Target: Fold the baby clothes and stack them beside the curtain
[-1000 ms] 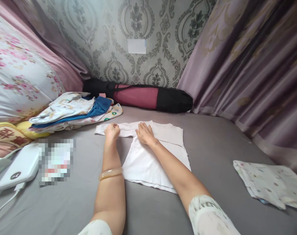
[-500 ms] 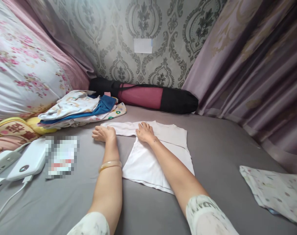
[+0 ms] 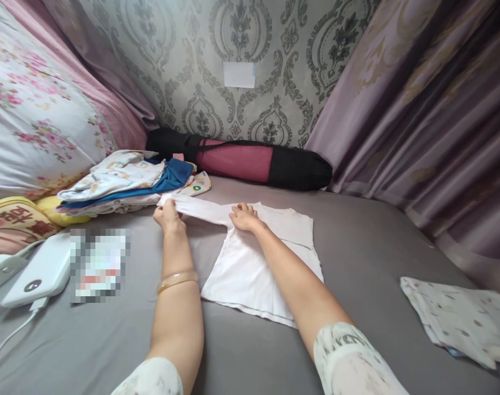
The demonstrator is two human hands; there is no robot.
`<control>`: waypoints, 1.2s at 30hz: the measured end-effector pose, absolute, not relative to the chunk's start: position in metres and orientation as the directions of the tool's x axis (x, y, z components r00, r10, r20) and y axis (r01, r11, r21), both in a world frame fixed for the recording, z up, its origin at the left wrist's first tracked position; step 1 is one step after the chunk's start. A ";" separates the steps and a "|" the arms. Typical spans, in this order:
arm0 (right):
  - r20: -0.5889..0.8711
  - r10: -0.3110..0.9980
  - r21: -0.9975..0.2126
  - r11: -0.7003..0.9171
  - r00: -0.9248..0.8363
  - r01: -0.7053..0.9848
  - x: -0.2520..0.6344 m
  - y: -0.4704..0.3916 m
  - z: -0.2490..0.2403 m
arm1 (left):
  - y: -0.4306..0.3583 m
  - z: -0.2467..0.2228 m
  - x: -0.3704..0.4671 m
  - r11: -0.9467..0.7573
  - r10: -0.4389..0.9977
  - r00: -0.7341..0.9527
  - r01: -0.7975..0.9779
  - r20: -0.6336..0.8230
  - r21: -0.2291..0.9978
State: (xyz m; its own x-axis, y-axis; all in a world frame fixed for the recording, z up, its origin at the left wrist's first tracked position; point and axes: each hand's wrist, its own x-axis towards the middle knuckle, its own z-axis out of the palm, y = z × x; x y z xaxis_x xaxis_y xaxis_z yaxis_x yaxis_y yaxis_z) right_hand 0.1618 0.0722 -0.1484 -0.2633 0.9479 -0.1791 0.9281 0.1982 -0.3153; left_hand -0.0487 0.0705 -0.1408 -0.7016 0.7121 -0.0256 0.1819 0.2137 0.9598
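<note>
A white long-sleeved shirt (image 3: 250,269) lies spread on the grey sheet, its right side folded over in part beneath my right forearm. My left hand (image 3: 169,215) is closed on the cuff end of the left sleeve (image 3: 200,209), which is lifted and stretched straight. At the shoulder, where sleeve meets body, my right hand (image 3: 245,216) rests with bent fingers gripping the fabric. Part of its fingertips is hidden. A pale bangle (image 3: 178,281) circles my left forearm.
Folded clothes (image 3: 122,178) are stacked at the back left, near a floral pillow (image 3: 39,109). A black and pink roll bag (image 3: 237,162) lies against the wall. A white power bank (image 3: 44,274) with cable is at left; a folded printed cloth (image 3: 459,318) at right.
My left hand has turned and closed on the sleeve's end, raising it off the sheet and pulling it taut up and left. My right hand stays at the shoulder, fingers drawn closer together.
</note>
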 end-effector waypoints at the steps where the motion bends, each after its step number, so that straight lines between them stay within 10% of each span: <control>1: -0.186 0.946 -0.306 0.201 -0.266 0.930 0.162 0.072 -0.147 | 0.074 -0.139 -0.050 0.143 0.725 -0.683 0.024 -0.088 0.989; 6: -0.262 0.929 -0.240 0.201 -0.263 0.950 0.157 0.072 -0.140 | 0.076 -0.132 -0.049 -0.182 0.854 -0.474 -0.657 -0.214 0.731; 13: -0.320 0.919 -0.135 0.195 -0.229 0.971 0.146 0.078 -0.133 | 0.072 -0.123 -0.034 -0.230 0.958 -0.283 -0.843 -0.037 0.485; 18: -0.318 0.920 -0.175 0.178 -0.227 0.968 0.145 0.079 -0.128 | 0.071 -0.110 -0.016 -0.238 0.962 -0.271 -0.818 0.015 0.524; 23: -0.085 0.972 -0.531 0.143 -0.220 0.835 0.174 0.074 -0.129 | 0.074 -0.104 0.007 -0.262 0.952 -0.303 -0.733 0.043 0.628; 28: -0.165 0.984 -0.952 -0.176 0.062 0.251 0.222 0.043 -0.133 | 0.082 -0.109 0.045 -0.274 0.936 -0.345 -0.586 0.071 0.763; 36: -0.460 0.885 -0.815 -0.387 0.077 -0.431 0.271 0.001 -0.145 | 0.052 -0.123 0.119 -0.218 0.965 -0.162 -0.069 0.205 0.974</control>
State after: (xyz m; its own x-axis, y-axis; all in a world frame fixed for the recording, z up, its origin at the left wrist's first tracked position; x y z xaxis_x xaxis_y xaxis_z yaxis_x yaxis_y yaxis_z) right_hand 0.2710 0.0014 -0.1450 0.0766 0.8846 -0.4599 -0.4309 -0.3866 -0.8154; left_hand 0.1191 0.0516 -0.1232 -0.1619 0.9653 0.2048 -0.0687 -0.2181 0.9735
